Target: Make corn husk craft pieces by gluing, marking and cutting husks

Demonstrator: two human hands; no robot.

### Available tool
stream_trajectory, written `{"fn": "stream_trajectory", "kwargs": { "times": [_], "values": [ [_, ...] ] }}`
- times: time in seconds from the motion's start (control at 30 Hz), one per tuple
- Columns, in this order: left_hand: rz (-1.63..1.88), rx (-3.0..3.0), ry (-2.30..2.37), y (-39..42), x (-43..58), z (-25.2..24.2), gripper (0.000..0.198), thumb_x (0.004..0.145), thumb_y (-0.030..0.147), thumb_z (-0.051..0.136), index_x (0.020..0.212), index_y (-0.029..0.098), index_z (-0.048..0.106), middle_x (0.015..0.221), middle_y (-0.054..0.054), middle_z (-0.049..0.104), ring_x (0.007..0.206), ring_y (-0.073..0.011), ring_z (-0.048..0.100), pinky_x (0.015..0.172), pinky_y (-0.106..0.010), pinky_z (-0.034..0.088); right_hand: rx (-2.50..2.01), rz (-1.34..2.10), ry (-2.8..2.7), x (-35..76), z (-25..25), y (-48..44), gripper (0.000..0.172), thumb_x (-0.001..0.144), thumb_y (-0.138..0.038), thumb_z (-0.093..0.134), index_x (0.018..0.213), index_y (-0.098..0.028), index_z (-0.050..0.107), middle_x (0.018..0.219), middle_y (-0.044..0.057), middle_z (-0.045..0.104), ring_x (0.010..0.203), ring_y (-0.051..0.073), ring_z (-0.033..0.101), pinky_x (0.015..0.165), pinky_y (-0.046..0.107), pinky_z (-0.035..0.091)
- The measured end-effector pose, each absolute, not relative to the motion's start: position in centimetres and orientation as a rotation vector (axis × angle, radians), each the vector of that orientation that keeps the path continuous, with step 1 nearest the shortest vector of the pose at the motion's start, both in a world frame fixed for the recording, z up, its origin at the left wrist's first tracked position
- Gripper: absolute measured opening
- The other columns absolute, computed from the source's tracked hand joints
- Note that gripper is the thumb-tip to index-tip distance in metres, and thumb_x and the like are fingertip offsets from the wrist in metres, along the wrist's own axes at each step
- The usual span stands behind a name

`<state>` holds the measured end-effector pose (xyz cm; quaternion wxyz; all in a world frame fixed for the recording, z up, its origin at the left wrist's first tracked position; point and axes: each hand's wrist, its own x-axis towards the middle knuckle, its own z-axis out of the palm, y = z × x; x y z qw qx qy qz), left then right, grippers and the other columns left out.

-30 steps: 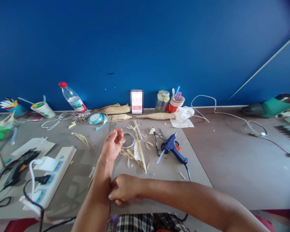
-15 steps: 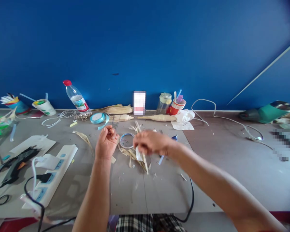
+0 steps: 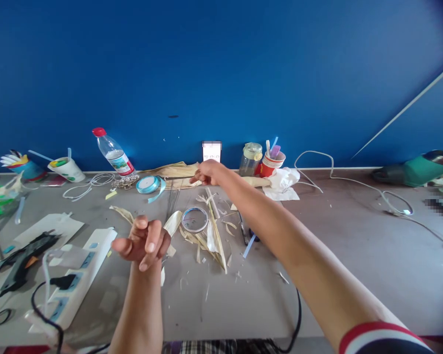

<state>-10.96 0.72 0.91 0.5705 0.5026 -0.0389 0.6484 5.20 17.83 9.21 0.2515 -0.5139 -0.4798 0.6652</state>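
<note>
My left hand (image 3: 143, 242) is raised above the near part of the table, palm turned up and fingers loosely curled apart, with nothing in it. My right hand (image 3: 209, 173) reaches to the back over the pale dried corn husks (image 3: 173, 170), fingers apart and pointing left. Whether its fingertips touch the husks I cannot tell. Between the hands lies a clear round tape roll (image 3: 194, 219) on torn husk strips (image 3: 192, 237). A curled piece of husk (image 3: 173, 223) lies just left of the roll. Thin wires (image 3: 173, 196) lie behind it.
A blue ribbon spool (image 3: 147, 185) and a tilted water bottle (image 3: 114, 155) stand at the back left. A power strip (image 3: 92, 268) and a glue gun (image 3: 29, 258) lie at left. Near the wall stand a jar (image 3: 251, 160), red paper cups (image 3: 269, 164) and crumpled tissue (image 3: 283, 182).
My right hand has moved away from the husk strips, up to the husks at the back. My left hand has come down and nearer, with its fingers spreading.
</note>
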Motion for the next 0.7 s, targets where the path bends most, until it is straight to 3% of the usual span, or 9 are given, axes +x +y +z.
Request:
{"fn": "stream_trajectory", "kwargs": {
  "times": [0.13,0.23,0.37,0.5,0.6,0.7],
  "values": [
    [1.485,1.205,0.092,0.5,-10.2,1.3,0.044,0.077,0.060,0.056,0.104,0.026,0.066,0.057,0.004,0.053,0.023,-0.0009,0.029,0.032,-0.020,0.032,-1.440,1.852,-1.422,3.3,8.7,16.7,0.030,0.099,-0.019,0.031,0.082,-0.006,0.051,0.050,0.001,0.057,0.040,0.006,0.036,0.043,0.019,0.030],
    [1.512,1.088,0.240,0.8,-9.6,1.9,0.036,0.074,0.056,0.063,0.090,0.024,0.069,0.061,0.003,0.053,0.030,-0.0012,0.033,0.041,-0.021,0.038,-1.344,1.873,-1.479,4.9,9.4,15.6,0.025,0.098,-0.021,0.035,0.083,-0.010,0.052,0.053,0.002,0.061,0.038,0.007,0.040,0.042,0.019,0.035],
    [1.488,0.971,0.452,1.7,-8.5,1.9,0.016,0.074,0.032,0.071,0.071,0.019,0.064,0.054,0.006,0.048,0.038,-0.0019,0.035,0.052,-0.021,0.040,-1.201,1.917,-1.483,9.1,9.8,12.5,0.030,0.099,-0.025,0.029,0.082,-0.014,0.051,0.049,-0.002,0.056,0.031,0.006,0.036,0.039,0.019,0.036],
    [1.276,1.051,0.781,2.1,-6.5,1.3,0.023,0.078,0.039,0.066,0.081,0.016,0.064,0.065,0.001,0.056,0.054,-0.0072,0.047,0.058,-0.022,0.040,-0.995,2.094,-1.376,11.9,8.2,8.6,0.026,0.098,-0.024,0.033,0.085,-0.013,0.052,0.052,-0.002,0.058,0.031,0.007,0.044,0.039,0.019,0.038],
    [0.990,1.273,0.818,1.8,-5.2,1.0,0.035,0.078,0.048,0.063,0.091,0.015,0.064,0.079,-0.003,0.060,0.057,-0.0074,0.044,0.053,-0.021,0.035,-0.978,2.030,-1.301,12.3,7.1,6.7,0.019,0.096,-0.023,0.039,0.085,-0.014,0.052,0.057,-0.002,0.060,0.037,0.007,0.051,0.041,0.018,0.040],
    [0.833,1.314,0.874,1.6,-4.9,1.0,0.029,0.079,0.044,0.062,0.088,0.016,0.061,0.067,0.001,0.057,0.051,-0.0062,0.038,0.046,-0.019,0.027,-1.024,1.939,-1.332,12.3,6.7,5.9,0.013,0.093,-0.021,0.043,0.088,-0.016,0.053,0.066,-0.002,0.062,0.041,0.007,0.053,0.046,0.019,0.043]
  ]
}}
